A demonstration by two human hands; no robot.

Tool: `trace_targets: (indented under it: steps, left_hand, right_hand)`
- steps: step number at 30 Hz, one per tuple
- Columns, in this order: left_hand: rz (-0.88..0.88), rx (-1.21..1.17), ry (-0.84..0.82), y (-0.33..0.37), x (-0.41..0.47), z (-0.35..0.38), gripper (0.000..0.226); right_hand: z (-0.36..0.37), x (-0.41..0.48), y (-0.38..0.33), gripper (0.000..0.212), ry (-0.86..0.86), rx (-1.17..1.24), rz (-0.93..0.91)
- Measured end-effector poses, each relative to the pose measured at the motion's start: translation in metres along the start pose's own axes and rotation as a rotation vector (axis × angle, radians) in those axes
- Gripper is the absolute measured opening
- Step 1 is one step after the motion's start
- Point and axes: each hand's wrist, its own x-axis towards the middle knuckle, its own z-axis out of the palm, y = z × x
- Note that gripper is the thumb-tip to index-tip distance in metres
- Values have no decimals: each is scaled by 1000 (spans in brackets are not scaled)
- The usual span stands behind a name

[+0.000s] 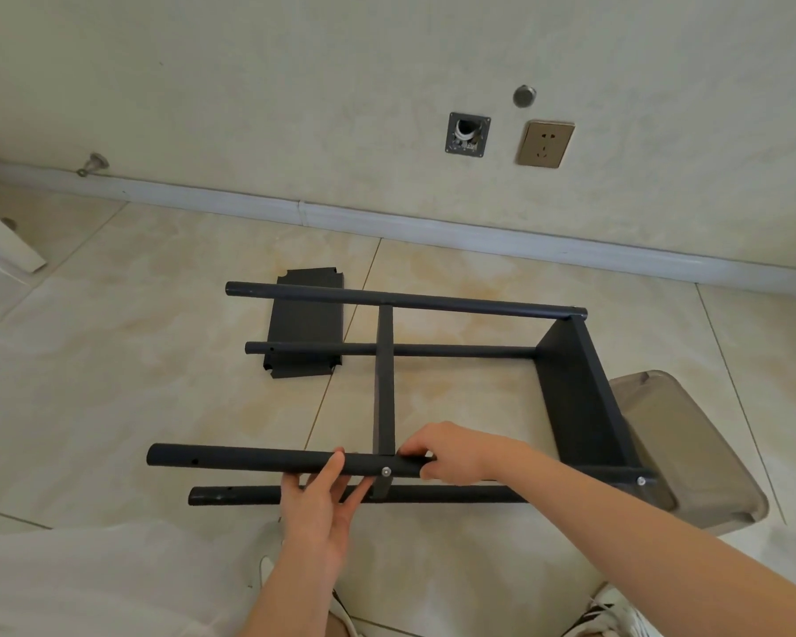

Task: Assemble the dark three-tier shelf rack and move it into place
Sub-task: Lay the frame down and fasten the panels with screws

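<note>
The left hand is held open nearest, with straight fingers, and its thumb is laid on the near top pole of the dark rack. Just to the right, the same pole is gripped by the right hand, with fingers curled round it beside a silver screw. The rack is laid on its side on the tiled floor. Bare floor is seen around its four pole ends on the left. A grey see-through bin is seen just beside its right end; if they touch cannot be told. A thin middle shelf is seen edge-on. Farther back, a loose shelf panel is laid flat, partly hidden by the far poles. Open floor is seen up to the baseboard. A power socket is fixed on the wall.
</note>
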Motion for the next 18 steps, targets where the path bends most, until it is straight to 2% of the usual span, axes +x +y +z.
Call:
trace_targets:
  steps: [5,11,15,18]
  left_hand:
    - [73,69,-26,25,-8,16,63]
    - [211,212,-78,61,-28,44,55]
    - [319,325,-128,90,-45,66,39]
    - [393,398,-181,114,-58,81,41]
  right_hand:
    - [-14,-7,-12,27,51,20,-22]
    - [-41,-22,-29,30,138,-24,-35]
    - [-59,-33,-39,31,221,-27,-55]
    - [-70,-40,-47,31,283,-2,-93]
